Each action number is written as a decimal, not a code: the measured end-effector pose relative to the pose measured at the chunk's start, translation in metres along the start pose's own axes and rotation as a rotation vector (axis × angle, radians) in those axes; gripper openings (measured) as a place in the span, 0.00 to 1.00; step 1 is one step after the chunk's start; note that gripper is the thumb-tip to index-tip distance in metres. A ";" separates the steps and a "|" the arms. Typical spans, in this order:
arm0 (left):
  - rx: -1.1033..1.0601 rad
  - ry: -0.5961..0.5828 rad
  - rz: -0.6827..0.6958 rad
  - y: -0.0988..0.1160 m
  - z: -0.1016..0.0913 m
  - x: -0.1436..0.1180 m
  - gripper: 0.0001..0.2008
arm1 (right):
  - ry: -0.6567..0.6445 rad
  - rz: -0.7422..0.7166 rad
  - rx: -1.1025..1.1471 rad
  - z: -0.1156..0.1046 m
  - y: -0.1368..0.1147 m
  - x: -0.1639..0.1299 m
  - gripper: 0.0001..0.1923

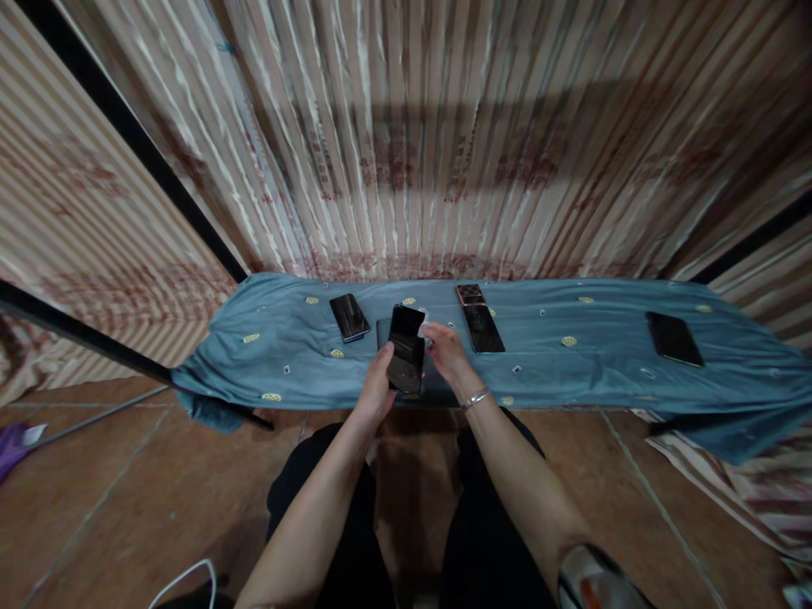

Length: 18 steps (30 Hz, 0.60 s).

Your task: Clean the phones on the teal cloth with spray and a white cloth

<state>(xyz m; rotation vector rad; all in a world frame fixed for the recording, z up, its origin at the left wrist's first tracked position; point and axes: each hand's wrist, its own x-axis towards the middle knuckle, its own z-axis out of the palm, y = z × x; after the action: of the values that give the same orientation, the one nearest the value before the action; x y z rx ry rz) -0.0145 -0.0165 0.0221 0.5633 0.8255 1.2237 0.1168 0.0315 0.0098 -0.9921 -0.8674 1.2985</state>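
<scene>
My left hand (pixel 379 382) is closed around the lower left side of a black smartphone (pixel 406 359), its thumb along the edge. The phone is tilted, with a dark glossy face towards me. My right hand (pixel 447 348) is at the phone's upper right edge, fingers pinched on a small whitish piece (pixel 424 318) that looks like a wipe or cloth. Behind the held phone, the edge of another dark, flat device (pixel 382 331) shows on the blue cloth (pixel 539 372); the rest of it is hidden.
A dark phone (pixel 349 316) lies left of my hands. To the right is a long phone with a copper-edged upper section (pixel 480 318). Farther right rests a black flat device (pixel 674 339). Striped curtains (pixel 406 152) hang behind the cloth-covered surface, and black poles (pixel 145 152) flank it.
</scene>
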 end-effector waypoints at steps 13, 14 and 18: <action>1.418 -0.049 0.754 -0.021 -0.013 0.011 0.52 | 0.206 -0.091 -0.008 -0.008 0.006 0.008 0.14; 1.436 -0.043 0.741 -0.024 -0.012 0.013 0.55 | 0.211 -0.107 -0.022 -0.007 0.005 0.008 0.14; 1.396 0.008 0.681 -0.030 -0.008 0.022 0.57 | 0.214 -0.176 -0.083 -0.005 0.002 0.005 0.15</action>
<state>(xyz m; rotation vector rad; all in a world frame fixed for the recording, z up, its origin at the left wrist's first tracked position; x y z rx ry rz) -0.0007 -0.0039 -0.0115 2.0892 1.5207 1.0666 0.1214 0.0360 0.0063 -1.0727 -0.8284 0.9945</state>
